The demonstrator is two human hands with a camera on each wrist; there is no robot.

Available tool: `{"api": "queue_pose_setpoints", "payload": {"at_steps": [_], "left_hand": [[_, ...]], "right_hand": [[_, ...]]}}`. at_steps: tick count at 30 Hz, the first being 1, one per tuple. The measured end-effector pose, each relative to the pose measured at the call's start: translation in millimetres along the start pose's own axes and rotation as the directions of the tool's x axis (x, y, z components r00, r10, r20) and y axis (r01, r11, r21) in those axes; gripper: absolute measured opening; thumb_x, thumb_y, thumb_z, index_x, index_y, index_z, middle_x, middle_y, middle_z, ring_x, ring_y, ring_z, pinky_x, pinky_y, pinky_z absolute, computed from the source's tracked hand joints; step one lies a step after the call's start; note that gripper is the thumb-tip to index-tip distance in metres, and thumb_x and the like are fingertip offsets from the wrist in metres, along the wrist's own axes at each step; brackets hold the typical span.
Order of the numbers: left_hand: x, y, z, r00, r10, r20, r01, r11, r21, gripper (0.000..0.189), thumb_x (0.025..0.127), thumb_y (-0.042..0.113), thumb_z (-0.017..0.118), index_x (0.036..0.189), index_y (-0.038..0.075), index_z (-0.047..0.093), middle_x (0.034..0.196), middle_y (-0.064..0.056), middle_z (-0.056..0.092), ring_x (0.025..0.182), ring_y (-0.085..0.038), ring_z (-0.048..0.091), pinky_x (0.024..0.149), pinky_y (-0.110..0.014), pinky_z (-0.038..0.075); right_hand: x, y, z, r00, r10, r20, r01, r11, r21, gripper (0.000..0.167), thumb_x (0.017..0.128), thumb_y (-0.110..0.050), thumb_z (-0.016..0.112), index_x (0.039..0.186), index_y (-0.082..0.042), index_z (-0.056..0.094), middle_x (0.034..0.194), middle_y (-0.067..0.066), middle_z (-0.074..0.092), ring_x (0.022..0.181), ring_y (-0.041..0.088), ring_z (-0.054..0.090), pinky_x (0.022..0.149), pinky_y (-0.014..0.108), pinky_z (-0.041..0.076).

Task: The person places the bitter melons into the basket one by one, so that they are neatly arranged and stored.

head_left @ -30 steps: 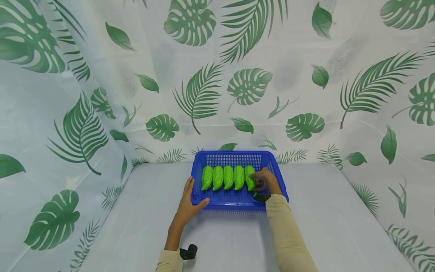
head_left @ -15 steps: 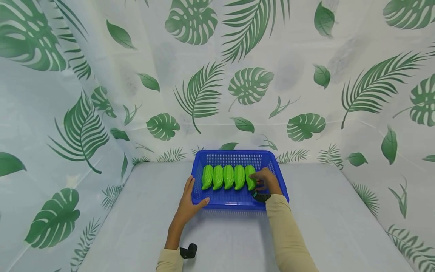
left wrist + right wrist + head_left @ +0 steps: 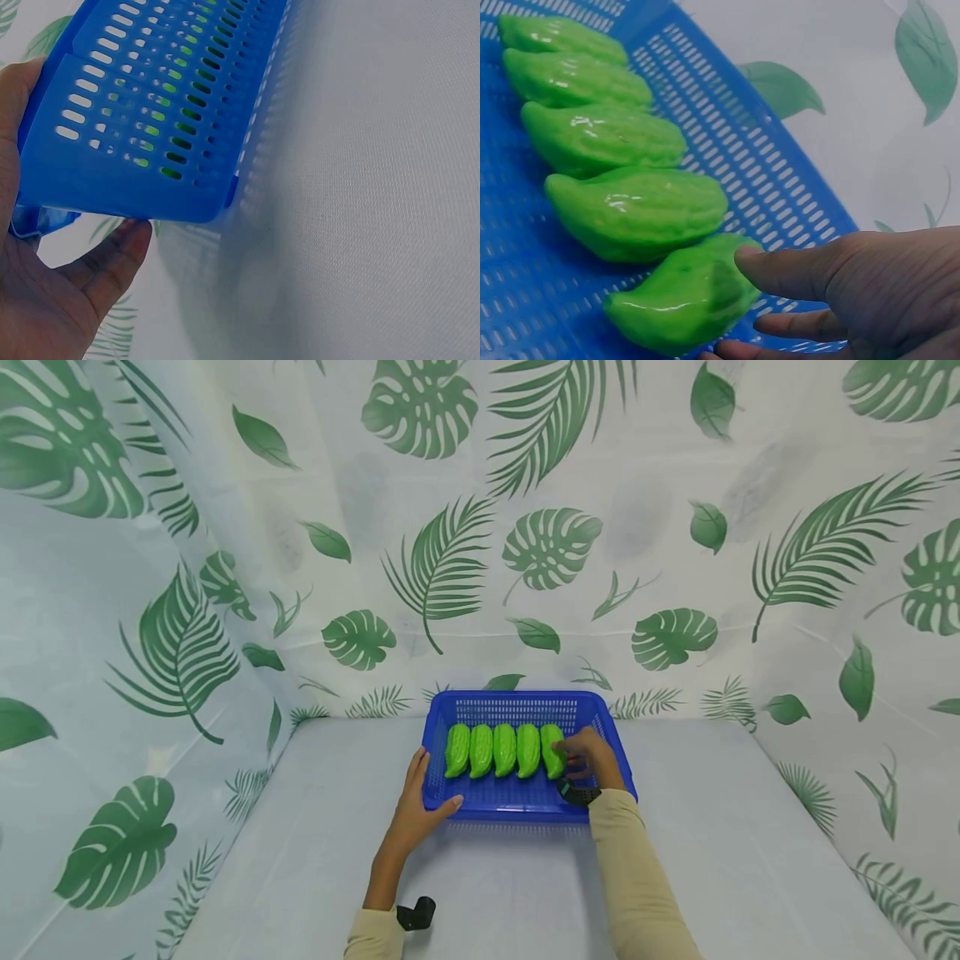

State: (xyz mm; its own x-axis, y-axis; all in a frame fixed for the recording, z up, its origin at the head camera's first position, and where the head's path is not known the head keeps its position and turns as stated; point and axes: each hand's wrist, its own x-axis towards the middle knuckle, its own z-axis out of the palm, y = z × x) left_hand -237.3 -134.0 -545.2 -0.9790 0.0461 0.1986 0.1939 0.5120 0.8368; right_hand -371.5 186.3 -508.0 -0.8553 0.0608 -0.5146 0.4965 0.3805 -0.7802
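Observation:
A blue perforated plastic basket (image 3: 517, 806) holds several glossy, bumpy green bitter gourds (image 3: 504, 752), lined up in a row with their pointed tips toward the person. At its front left corner my left hand (image 3: 414, 814) rests, fingers along the left side and thumb extended at the front rim. The left wrist view has these fingertips (image 3: 131, 240) right at the basket's wall. Inside, at the right end of the row, my right hand (image 3: 588, 756) touches the last bitter gourd (image 3: 679, 300) with one fingertip (image 3: 748, 259). Its other fingers lie low beside that gourd.
The basket stands on a pale tabletop (image 3: 322, 860). Close behind it rises a white sheet (image 3: 465, 568) printed with green leaves, which also covers both sides. Black straps circle both wrists, and a black device (image 3: 417, 914) sits on the left one.

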Motion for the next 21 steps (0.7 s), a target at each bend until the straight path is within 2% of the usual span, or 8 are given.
{"api": "queue_pose_setpoints", "payload": {"at_steps": [6, 12, 15, 17, 19, 21], "left_hand": [[-1.0, 0.2, -0.4, 1.0, 0.0, 0.003, 0.0, 1.0, -0.008, 0.101, 0.083, 0.048, 0.073, 0.158, 0.012, 0.016, 0.166, -0.004, 0.006, 0.152, -0.034, 0.01, 0.116, -0.063, 0.021], [0.1, 0.1, -2.0, 1.0, 0.007, -0.001, -0.007, 1.0, -0.007, 0.101, 0.082, 0.048, 0.073, 0.157, 0.011, 0.016, 0.166, -0.004, 0.007, 0.152, -0.035, 0.011, 0.116, -0.063, 0.021], [0.9, 0.2, -2.2, 1.0, 0.011, -0.004, -0.011, 1.0, -0.015, 0.101, 0.082, 0.047, 0.074, 0.157, 0.01, 0.017, 0.166, -0.004, 0.008, 0.152, -0.035, 0.011, 0.116, -0.064, 0.021], [1.2, 0.1, -1.8, 1.0, 0.009, -0.001, -0.009, 1.0, -0.014, 0.101, 0.082, 0.047, 0.074, 0.157, 0.011, 0.017, 0.166, -0.004, 0.008, 0.152, -0.036, 0.012, 0.115, -0.064, 0.021], [1.2, -0.7, -1.5, 1.0, 0.011, 0.001, -0.011, 1.0, -0.013, 0.101, 0.082, 0.047, 0.074, 0.157, 0.01, 0.017, 0.166, -0.005, 0.008, 0.151, -0.037, 0.012, 0.115, -0.065, 0.022], [1.4, -1.2, -1.1, 1.0, 0.007, 0.003, -0.007, 1.0, -0.01, 0.101, 0.082, 0.046, 0.074, 0.157, 0.011, 0.017, 0.166, -0.005, 0.008, 0.151, -0.036, 0.012, 0.115, -0.065, 0.022]], "right_hand": [[-17.1, -6.5, -9.2, 0.999, -0.019, 0.043, 0.019, 1.0, 0.013, 0.061, 0.095, -0.018, 0.062, 0.14, 0.01, 0.032, 0.139, 0.035, 0.041, 0.128, 0.047, 0.047, 0.084, 0.048, 0.058], [-50.9, -18.4, -21.6, 0.989, -0.12, 0.085, 0.124, 0.992, -0.033, 0.064, 0.099, -0.025, 0.058, 0.144, 0.011, 0.03, 0.143, 0.035, 0.038, 0.129, 0.048, 0.047, 0.093, 0.049, 0.055], [-59.9, -17.1, -31.2, 0.976, -0.189, 0.108, 0.19, 0.982, 0.0, 0.069, 0.1, -0.03, 0.056, 0.148, 0.009, 0.025, 0.146, 0.033, 0.036, 0.132, 0.047, 0.044, 0.095, 0.05, 0.053], [-63.6, -12.6, -38.9, 0.96, -0.256, 0.117, 0.253, 0.967, 0.043, 0.072, 0.1, -0.033, 0.056, 0.149, 0.008, 0.022, 0.148, 0.032, 0.035, 0.134, 0.046, 0.043, 0.096, 0.05, 0.053], [-67.5, -5.4, -47.4, 0.94, -0.326, 0.104, 0.317, 0.944, 0.095, 0.072, 0.1, -0.035, 0.055, 0.149, 0.007, 0.023, 0.149, 0.032, 0.035, 0.134, 0.046, 0.043, 0.096, 0.05, 0.053], [-72.7, 3.3, -55.8, 0.919, -0.39, 0.057, 0.381, 0.916, 0.123, 0.07, 0.1, -0.037, 0.054, 0.149, 0.005, 0.027, 0.147, 0.032, 0.038, 0.133, 0.045, 0.046, 0.095, 0.049, 0.053]]}}
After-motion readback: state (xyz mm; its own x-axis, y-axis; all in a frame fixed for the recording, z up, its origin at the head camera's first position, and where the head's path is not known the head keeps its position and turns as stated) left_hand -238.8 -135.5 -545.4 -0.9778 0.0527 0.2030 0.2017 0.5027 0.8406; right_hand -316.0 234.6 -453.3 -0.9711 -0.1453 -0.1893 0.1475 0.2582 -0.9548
